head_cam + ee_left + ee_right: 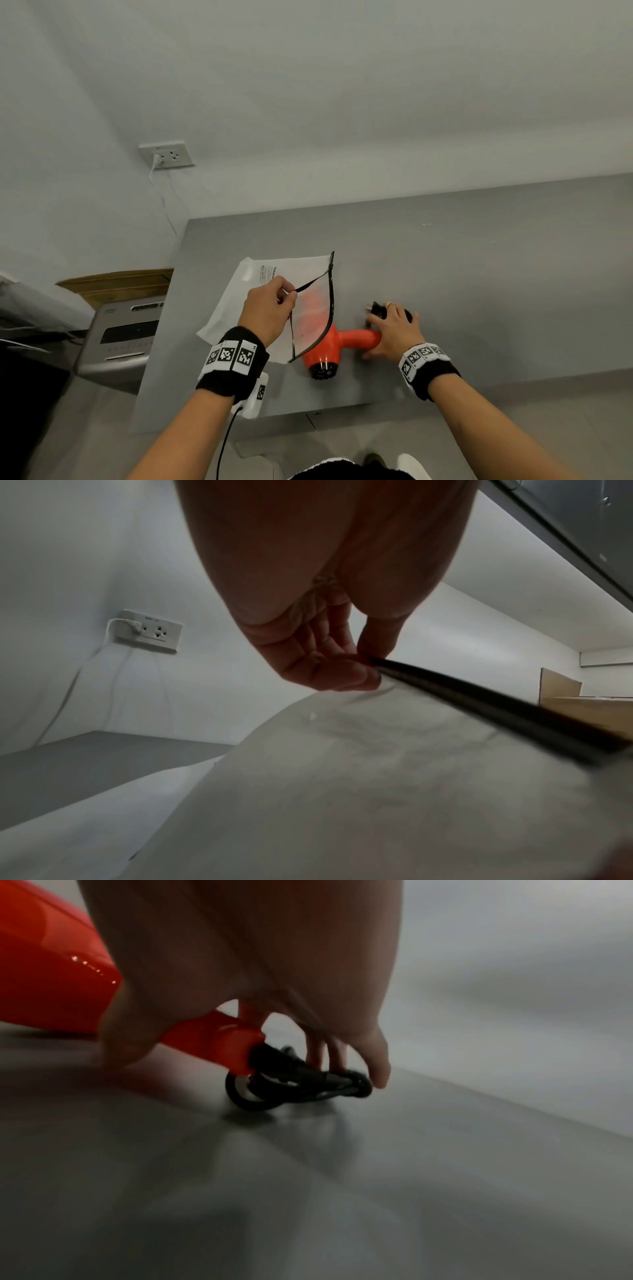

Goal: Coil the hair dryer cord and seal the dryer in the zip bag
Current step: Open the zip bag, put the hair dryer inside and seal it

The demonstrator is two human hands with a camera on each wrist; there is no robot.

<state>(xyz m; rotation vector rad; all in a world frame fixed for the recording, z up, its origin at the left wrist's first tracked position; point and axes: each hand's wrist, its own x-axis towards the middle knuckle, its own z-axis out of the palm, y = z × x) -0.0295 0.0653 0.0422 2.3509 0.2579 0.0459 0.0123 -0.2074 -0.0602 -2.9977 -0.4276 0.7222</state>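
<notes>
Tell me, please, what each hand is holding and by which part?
The left hand pinches the zip bag by its black zipper edge; the right hand grips the hair dryer by its handle end, over the coiled cord.

We count one dryer [334, 342], orange, at the centre of the head view. One bag [253, 308] lies left of it, frosted, with one black zip strip [331, 298] round its mouth. One coiled cord [298, 1081] sits mid-frame in the right wrist view, and one plug [376, 309] shows just above the right hand. We see two hands: one left hand [269, 310], one right hand [394, 330], with two wristbands. One table [479, 274]. One wall socket [166, 155] at upper left. One cardboard box [120, 284] at left.
</notes>
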